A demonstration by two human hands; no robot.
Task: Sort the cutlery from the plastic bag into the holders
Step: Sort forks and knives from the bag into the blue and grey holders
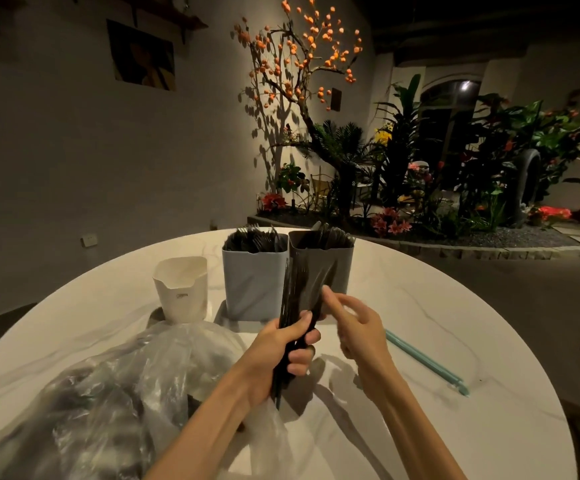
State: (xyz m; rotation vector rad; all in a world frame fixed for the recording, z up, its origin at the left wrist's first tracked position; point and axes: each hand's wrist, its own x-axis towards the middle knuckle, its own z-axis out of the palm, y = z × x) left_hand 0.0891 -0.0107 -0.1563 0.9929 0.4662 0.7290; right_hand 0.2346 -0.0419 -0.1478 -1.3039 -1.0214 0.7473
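Head view, left hand: the left hand (283,351) grips a bundle of black cutlery (302,296) upright above the worktop (454,358), its fingers (300,356) curled round the lower handles.
Head view, right hand: the right hand (354,327) reaches to the bundle's side, forefinger and thumb touching the pieces; motion blur hides whether they pinch one.
Holders: a blue-grey holder (253,282) and a brown-grey holder (337,261) stand side by side, both holding dark cutlery; a white holder (181,289) stands to their left.
Plastic bag: the plastic bag (108,393) lies near the left forearm, dark pieces inside.
Handling: probably light, stiff, slick plastic; pieces nest, so peel one off by its handle.
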